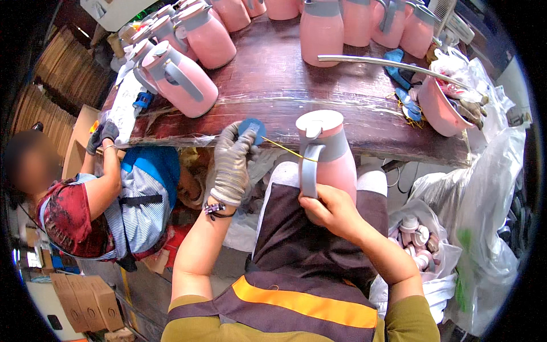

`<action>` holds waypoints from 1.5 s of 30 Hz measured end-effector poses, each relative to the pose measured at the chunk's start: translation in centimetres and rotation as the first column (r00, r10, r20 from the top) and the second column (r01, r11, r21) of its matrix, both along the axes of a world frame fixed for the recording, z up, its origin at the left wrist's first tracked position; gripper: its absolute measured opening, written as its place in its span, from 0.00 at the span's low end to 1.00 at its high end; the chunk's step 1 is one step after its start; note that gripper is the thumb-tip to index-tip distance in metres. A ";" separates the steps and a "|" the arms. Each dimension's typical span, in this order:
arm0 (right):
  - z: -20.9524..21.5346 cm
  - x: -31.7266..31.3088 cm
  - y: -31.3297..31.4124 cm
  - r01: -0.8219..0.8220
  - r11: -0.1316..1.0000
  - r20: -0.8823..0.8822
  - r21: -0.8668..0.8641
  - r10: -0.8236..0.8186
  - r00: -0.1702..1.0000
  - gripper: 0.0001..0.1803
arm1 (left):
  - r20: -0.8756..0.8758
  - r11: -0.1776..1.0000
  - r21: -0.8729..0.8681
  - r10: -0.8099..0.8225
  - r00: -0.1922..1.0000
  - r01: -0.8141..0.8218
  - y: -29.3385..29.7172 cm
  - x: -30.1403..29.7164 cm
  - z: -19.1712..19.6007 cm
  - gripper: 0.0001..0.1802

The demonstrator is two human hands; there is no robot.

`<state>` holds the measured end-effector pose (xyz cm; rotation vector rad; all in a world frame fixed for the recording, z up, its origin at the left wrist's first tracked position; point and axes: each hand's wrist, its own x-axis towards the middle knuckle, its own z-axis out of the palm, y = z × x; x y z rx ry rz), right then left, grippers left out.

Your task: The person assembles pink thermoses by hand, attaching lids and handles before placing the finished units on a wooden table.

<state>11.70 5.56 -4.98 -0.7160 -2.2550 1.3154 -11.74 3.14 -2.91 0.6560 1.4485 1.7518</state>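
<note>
A pink vacuum jug (337, 171) with a grey collar, grey handle and pale lid stands upright by my knees, in front of the table edge. My right hand (330, 210), bare, is closed round the lower end of its handle. A striped work glove covers my left hand (231, 162), which pinches a round dark-blue tag (252, 130) left of the jug. From the tag a thin yellow cord (283, 148) stretches to the upper part of the handle. How the cord is fastened there is too small to tell.
Several pink jugs (183, 80) stand along the left and back of the dark wooden table (268, 74). At its right lie a metal strip (393, 64), blue tags (408, 102) and a pink bowl (441, 108). A bag of stoppers (419, 239) sits by my right leg. A co-worker (97, 205) sits left.
</note>
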 end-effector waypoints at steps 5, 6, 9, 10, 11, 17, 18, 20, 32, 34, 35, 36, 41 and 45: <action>3.7 0.4 -0.7 -0.116 0.974 -0.145 0.193 0.145 0.979 0.11 | -0.403 0.996 -0.055 -0.087 0.911 0.071 -6.5 3.4 -0.2 0.08; 4.6 -0.3 -0.2 -0.113 0.961 -0.166 0.251 0.157 0.974 0.12 | -0.246 0.989 -0.024 -0.144 0.958 0.143 -8.6 3.4 -1.6 0.07; 5.5 -4.7 1.6 -0.097 0.908 -0.190 0.408 0.189 0.963 0.15 | -0.729 0.760 -0.325 -0.580 0.363 0.562 -11.9 4.2 -2.3 0.13; 5.7 -6.6 2.1 -0.078 0.920 -0.230 0.383 0.176 0.957 0.15 | -0.843 0.761 -0.368 -0.515 0.153 0.535 -10.9 4.9 -1.8 0.15; 5.8 -8.2 2.8 -0.054 0.931 -0.261 0.361 0.157 0.953 0.15 | -0.903 0.764 -0.398 -0.424 -0.069 0.508 -9.1 5.5 -1.3 0.18; 3.5 -13.2 6.2 -0.084 0.967 -0.049 0.240 0.098 0.994 0.13 | -0.928 0.928 -0.342 -0.359 0.102 0.150 -0.2 -0.6 -8.6 0.29; 3.6 -13.2 6.5 0.039 0.912 -0.204 0.408 0.050 0.978 0.12 | -0.954 0.949 -0.300 -0.300 -0.014 0.098 0.0 -2.3 -8.4 0.29; 5.3 -12.4 8.6 0.118 0.910 -0.262 0.398 -0.010 0.965 0.13 | -0.946 0.946 -0.325 -0.325 -0.003 0.009 1.5 -3.9 -6.0 0.30; 11.5 -14.0 35.8 0.403 0.324 -0.080 0.856 -0.687 0.723 0.36 | -0.931 0.843 -0.364 -0.346 0.119 -0.396 7.8 -14.9 -9.4 0.37; 10.3 -14.7 37.9 0.430 0.405 -0.044 0.807 -0.685 0.727 0.34 | -0.915 0.822 -0.376 -0.401 0.033 -0.429 8.0 -14.4 -9.9 0.35; 10.0 -15.5 37.8 0.475 0.431 -0.092 0.767 -0.659 0.746 0.33 | -0.913 0.819 -0.380 -0.406 0.034 -0.430 8.0 -14.4 -9.9 0.34; 9.6 -15.9 37.4 0.522 0.440 -0.163 0.731 -0.629 0.760 0.27 | -0.911 0.817 -0.384 -0.410 0.034 -0.430 7.8 -14.4 -9.8 0.33; 9.0 -17.1 35.5 0.479 0.157 -0.253 0.864 -0.687 0.681 0.21 | -0.921 0.833 -0.373 -0.387 0.051 -0.409 7.8 -14.4 -10.0 0.31; 7.9 -16.7 36.6 0.348 -0.106 -0.326 0.932 -0.666 0.671 0.16 | -0.923 0.858 -0.379 -0.379 0.070 -0.348 7.3 -13.5 -9.1 0.29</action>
